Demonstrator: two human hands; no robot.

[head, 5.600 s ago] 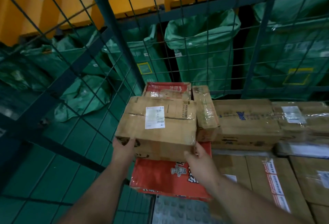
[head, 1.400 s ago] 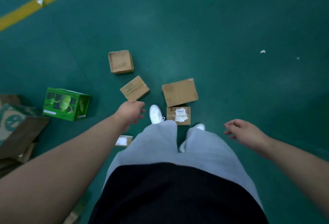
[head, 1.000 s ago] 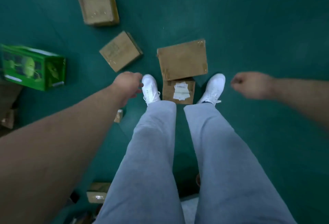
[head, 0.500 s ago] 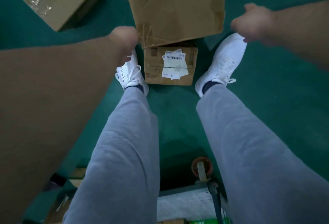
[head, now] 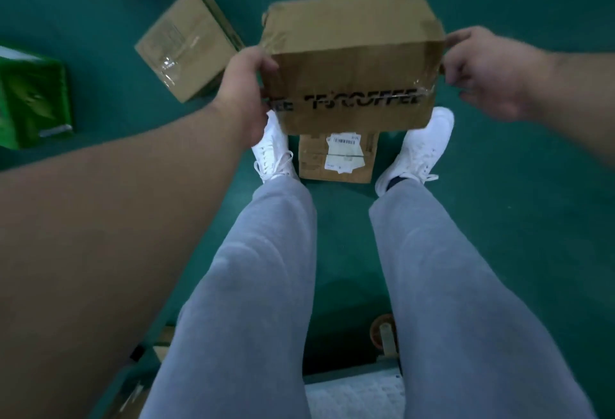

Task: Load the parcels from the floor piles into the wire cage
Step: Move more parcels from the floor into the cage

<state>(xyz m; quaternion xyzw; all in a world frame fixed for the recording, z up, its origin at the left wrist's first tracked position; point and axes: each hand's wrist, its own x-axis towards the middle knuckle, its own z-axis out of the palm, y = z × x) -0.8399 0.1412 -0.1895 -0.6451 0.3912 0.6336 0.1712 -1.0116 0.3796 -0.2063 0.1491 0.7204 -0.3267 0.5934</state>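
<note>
Our left hand (head: 244, 92) and right hand (head: 489, 72) apart, gripping opposite ends of a large brown taped cardboard box (head: 352, 62), held just beyond a small labelled brown carton (head: 336, 161), another taped brown carton (head: 186, 46) left of it, green printed box (head: 30, 96) farther left.

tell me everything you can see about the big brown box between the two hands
The big brown box is plain cardboard, creased at its corners, with clear tape over a band of blurred black print on its near side. It is tilted so top and near side both show. The left hand grips its left end, the right hand holds its right end. It hides part of the small labelled parcel between the white shoes.
</note>
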